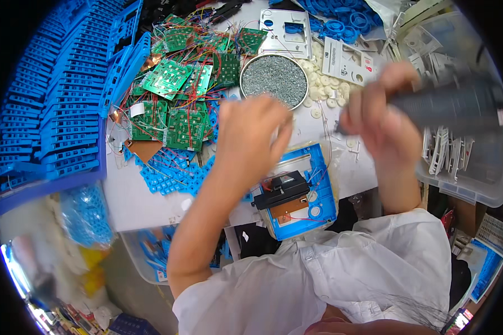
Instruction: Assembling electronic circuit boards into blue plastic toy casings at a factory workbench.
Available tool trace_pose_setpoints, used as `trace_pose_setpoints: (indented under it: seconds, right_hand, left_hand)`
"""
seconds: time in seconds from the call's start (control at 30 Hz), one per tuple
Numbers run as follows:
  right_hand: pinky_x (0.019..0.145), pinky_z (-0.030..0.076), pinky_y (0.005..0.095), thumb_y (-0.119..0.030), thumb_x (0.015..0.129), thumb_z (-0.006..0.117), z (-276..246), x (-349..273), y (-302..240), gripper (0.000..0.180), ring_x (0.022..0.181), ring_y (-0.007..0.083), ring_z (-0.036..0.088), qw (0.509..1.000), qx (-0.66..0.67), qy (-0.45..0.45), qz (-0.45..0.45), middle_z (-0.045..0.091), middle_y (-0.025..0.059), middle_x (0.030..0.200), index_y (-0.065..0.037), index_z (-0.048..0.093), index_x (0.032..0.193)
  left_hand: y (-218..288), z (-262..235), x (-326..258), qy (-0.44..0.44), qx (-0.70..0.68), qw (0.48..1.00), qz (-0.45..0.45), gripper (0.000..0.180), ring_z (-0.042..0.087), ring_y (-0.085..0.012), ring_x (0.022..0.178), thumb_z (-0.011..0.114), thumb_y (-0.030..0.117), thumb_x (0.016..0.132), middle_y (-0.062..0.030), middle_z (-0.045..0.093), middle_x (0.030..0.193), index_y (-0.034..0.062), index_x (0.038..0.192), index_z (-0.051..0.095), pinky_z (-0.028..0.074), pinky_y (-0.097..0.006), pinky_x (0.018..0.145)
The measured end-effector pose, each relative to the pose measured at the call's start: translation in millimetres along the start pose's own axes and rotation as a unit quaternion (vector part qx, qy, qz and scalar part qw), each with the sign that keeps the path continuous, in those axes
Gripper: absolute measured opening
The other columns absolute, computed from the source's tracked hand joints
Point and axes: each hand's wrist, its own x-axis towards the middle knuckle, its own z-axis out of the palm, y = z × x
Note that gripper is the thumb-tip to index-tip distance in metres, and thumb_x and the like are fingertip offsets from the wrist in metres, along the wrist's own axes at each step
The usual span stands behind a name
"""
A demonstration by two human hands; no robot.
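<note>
My right hand (383,114) grips a dark, ribbed power screwdriver (452,106) that lies across the view, blurred by motion. My left hand (251,137) hovers with fingers curled just below a round metal bowl of small screws (274,80); I cannot tell if it holds a screw. Under and between my hands lies a blue plastic frame (324,190) carrying a black part (281,188) and a brown board with thin wires.
Green circuit boards with coloured wires (176,100) pile at the back left. Blue plastic trays (56,100) stack at the far left. Loose blue pieces (167,173), white round discs (324,92), a white plate (285,33) and a clear bin of white parts (458,156) surround the work spot.
</note>
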Motion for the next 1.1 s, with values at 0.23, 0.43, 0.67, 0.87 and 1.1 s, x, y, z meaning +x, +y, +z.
trace_pose_setpoints:
  seconds: [0.23,0.43,0.67,0.87,1.1]
  right_hand:
    - [0.047,0.047,0.0334,-0.005,0.091,0.073,52,-26,7,0.029,0.053,0.0187,0.057,0.976,0.155,-0.149,-0.043,0.058,0.0045,0.063,-0.004,0.053,0.111]
    - [0.047,0.048,0.0339,-0.005,0.091,0.073,64,-24,12,0.023,0.053,0.02,0.059,0.97,0.169,-0.168,-0.038,0.061,0.0058,0.065,-0.002,0.055,0.105]
    - [0.048,0.049,0.0344,-0.004,0.09,0.073,71,-28,14,0.023,0.052,0.0199,0.059,0.975,0.156,-0.156,-0.024,0.061,0.0055,0.064,-0.002,0.055,0.105]
    - [0.052,0.051,0.0356,-0.005,0.09,0.074,65,-26,25,0.025,0.052,0.0196,0.059,0.979,0.118,-0.162,-0.04,0.061,0.0058,0.064,-0.002,0.055,0.107]
    - [0.049,0.049,0.0345,-0.003,0.088,0.072,71,-37,51,0.02,0.05,0.0193,0.058,0.991,0.041,-0.114,-0.061,0.061,0.0064,0.062,0.0,0.056,0.101]
  left_hand:
    - [54,-11,-105,0.045,-0.117,0.991,-0.04,0.029,0.061,-0.0155,0.077,0.081,0.009,0.077,0.0009,0.074,0.107,0.013,0.105,0.075,0.031,-0.04,0.079]
    - [56,0,-115,0.103,-0.139,0.984,-0.05,0.027,0.062,-0.0145,0.073,0.082,0.009,0.075,0.0001,0.075,0.103,0.0114,0.101,0.076,0.03,-0.039,0.078]
    - [54,6,-121,0.145,-0.12,0.982,-0.031,0.03,0.062,-0.0146,0.073,0.086,0.015,0.072,-0.0002,0.074,0.099,0.011,0.1,0.075,0.031,-0.039,0.08]
    - [60,3,-133,0.149,-0.057,0.981,-0.113,0.05,0.063,-0.0196,0.087,0.088,0.033,0.073,-0.0012,0.07,0.106,0.0124,0.115,0.07,0.031,-0.043,0.088]
    - [49,14,-156,0.066,0.044,0.99,-0.115,0.053,0.06,-0.0208,0.091,0.086,0.037,0.073,0.0003,0.066,0.113,0.0145,0.118,0.07,0.03,-0.047,0.09]
